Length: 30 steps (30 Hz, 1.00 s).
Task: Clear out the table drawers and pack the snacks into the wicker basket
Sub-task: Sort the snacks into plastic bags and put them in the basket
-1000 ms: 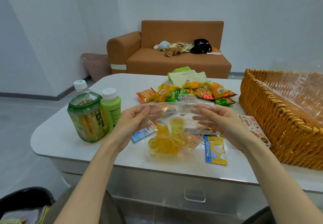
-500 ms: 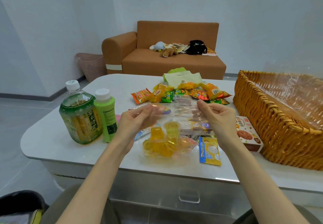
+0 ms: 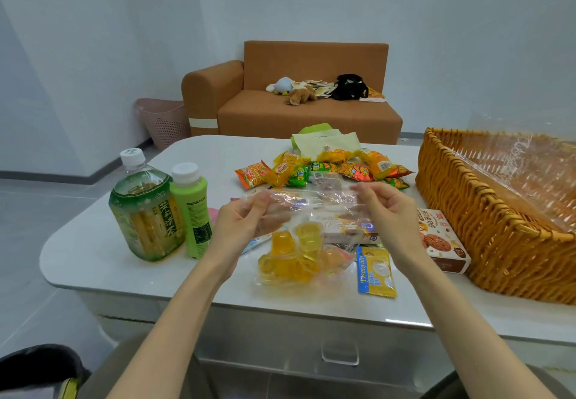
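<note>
Head view.
- Left hand (image 3: 249,216): fingers curled, pinching the top edge of the clear bag of jelly cups (image 3: 291,261).
- Right hand (image 3: 385,208): pinching the same edge, opposite side.
- Bag: bottom rests on the white table (image 3: 93,242), near its front edge.
- Wicker basket (image 3: 486,227): right end of the table, lined with clear film.
- Green tea bottle (image 3: 143,211): stands at the left.
</note>
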Each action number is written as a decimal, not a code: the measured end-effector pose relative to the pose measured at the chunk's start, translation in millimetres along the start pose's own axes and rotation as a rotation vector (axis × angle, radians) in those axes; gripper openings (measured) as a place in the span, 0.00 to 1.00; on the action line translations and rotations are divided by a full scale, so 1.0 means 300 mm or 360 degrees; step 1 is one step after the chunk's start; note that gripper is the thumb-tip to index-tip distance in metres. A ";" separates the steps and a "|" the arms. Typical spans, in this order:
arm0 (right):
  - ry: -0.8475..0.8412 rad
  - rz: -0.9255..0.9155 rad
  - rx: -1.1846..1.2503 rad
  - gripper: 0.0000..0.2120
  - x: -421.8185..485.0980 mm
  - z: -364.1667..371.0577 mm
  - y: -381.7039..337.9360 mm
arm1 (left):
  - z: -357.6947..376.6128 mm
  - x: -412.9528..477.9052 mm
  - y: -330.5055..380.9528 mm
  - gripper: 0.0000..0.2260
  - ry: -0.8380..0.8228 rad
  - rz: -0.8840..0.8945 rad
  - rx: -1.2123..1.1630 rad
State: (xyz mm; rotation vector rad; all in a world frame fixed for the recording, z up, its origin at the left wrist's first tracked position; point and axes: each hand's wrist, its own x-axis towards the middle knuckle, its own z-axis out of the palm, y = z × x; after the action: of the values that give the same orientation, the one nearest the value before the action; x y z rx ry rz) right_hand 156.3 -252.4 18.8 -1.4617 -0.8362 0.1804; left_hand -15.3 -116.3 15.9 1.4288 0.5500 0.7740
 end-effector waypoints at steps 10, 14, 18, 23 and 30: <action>-0.0578 -0.0616 -0.1355 0.22 0.015 0.047 -0.088 | 0.023 -0.031 0.003 0.12 -0.0137 0.0162 0.0386; -0.0820 -0.0291 -0.1141 0.15 0.037 0.034 -0.084 | 0.028 -0.032 0.005 0.10 -0.0137 0.0256 0.0405; -0.0736 -0.0188 -0.0940 0.08 0.049 -0.005 -0.079 | 0.022 -0.019 0.010 0.09 -0.0128 0.0333 0.0324; -0.0611 -0.0079 -0.0612 0.09 0.048 -0.066 -0.069 | -0.006 0.007 0.018 0.08 -0.0172 0.0330 0.0230; -0.0496 -0.0008 -0.0314 0.11 0.025 -0.114 -0.050 | -0.072 0.015 0.033 0.15 -0.0290 0.0187 0.0293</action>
State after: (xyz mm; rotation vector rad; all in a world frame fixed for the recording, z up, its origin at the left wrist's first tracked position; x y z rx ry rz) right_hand 176.3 -277.7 39.2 -1.6403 -1.1354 0.3353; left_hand -29.9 -99.1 24.1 1.6954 0.4071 0.6902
